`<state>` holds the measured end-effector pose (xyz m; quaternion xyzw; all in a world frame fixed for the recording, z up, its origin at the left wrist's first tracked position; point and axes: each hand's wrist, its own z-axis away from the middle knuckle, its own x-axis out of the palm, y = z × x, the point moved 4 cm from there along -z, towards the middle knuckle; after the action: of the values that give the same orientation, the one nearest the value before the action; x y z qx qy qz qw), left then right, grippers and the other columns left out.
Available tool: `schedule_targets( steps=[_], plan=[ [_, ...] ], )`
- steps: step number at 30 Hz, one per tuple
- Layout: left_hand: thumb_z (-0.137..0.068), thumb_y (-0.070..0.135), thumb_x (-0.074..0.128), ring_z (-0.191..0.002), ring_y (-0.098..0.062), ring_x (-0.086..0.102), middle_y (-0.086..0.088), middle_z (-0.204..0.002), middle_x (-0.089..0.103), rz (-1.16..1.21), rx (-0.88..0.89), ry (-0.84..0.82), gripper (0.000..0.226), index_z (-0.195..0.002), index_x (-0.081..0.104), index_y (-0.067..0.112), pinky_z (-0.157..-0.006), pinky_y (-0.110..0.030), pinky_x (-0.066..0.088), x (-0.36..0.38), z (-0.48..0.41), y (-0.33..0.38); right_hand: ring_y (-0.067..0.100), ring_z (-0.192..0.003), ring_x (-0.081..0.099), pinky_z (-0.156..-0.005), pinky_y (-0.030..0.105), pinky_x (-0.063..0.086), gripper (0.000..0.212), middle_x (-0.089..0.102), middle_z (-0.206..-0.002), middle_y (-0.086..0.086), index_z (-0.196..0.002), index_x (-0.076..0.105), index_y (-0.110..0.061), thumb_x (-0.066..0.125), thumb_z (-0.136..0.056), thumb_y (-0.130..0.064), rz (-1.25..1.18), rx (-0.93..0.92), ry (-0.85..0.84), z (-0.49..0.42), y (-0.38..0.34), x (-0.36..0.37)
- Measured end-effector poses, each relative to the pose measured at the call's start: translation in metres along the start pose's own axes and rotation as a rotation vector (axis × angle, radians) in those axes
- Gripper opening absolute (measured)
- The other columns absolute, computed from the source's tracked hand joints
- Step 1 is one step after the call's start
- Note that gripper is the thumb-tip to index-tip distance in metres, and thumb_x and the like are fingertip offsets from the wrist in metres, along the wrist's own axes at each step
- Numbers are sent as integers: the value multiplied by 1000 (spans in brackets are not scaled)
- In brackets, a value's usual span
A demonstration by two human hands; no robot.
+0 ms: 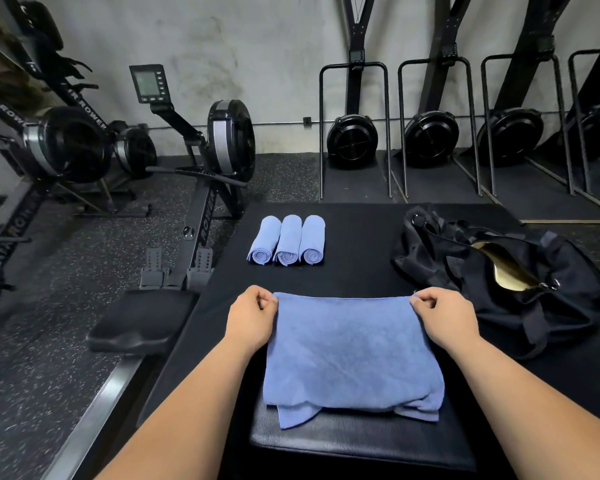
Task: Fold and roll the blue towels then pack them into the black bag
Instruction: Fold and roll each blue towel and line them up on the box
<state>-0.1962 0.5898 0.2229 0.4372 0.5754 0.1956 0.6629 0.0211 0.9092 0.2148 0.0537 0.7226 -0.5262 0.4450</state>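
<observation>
Left hand: pinches the far left corner of the folded blue towel between thumb and curled fingers. Right hand: pinches the far right corner in the same manner. Both forearms reach in from the near side.

The folded blue towel lies flat on a black pad at the near edge of the black mat. It is in at least two layers, and the lower layer juts out unevenly along the towel's near edge.

Three rolled blue towels lie side by side, touching, toward the far left corner of the mat, their spiral ends facing the person.

The black bag sits slumped along the right edge of the mat. It is well apart from the rolls and near the right hand, but not touching it. Its top gapes open, showing a pale gold lining. Whether anything lies inside cannot be determined from this angle.

Off the mat to the left, a rowing machine stands on speckled flooring. Its seat is just beside the mat's left edge.
</observation>
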Motion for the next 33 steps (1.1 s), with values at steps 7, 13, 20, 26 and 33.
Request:
schedule_targets(
  steps=[7,13,20,26,33],
  plan=[
    [-98,25,61,-78,-16,61,11,-73,65,-153,23,77,8,-93,58,31,-78,-39,48,29,-12,-30,22,-92,61,-82,40,51,6,67,-84,-15,-93,73,-41,69,-95,-37,100,-53,98,-7,16,34],
    [-98,33,60,-85,-17,53,15,-67,61,-247,133,118,10,-107,65,34,-82,-39,44,37,-11,-30,23,-93,56,-87,45,51,9,62,-87,-12,-100,75,-36,68,-95,-38,150,-109,196,-5,25,44],
    [-100,39,59,-85,-15,49,13,-65,59,-258,134,123,4,-98,60,36,-81,-36,38,40,-12,-34,27,-97,58,-89,45,49,10,58,-96,-6,-101,73,-34,68,-94,-40,200,-104,186,-5,20,46],
    [-98,34,65,-82,-10,60,18,-93,60,-174,150,155,10,-92,58,36,-84,-42,47,34,-10,-35,26,-104,56,-92,46,47,13,63,-106,-5,-101,73,-31,66,-97,-41,204,-115,162,-6,22,46],
    [-98,30,70,-73,-9,62,25,-89,69,43,72,132,8,-99,66,36,-72,-31,51,32,-10,-42,15,-87,61,-75,34,43,6,69,-82,-13,-96,64,-37,70,-96,-36,-89,-125,180,-1,18,36]
  ],
)
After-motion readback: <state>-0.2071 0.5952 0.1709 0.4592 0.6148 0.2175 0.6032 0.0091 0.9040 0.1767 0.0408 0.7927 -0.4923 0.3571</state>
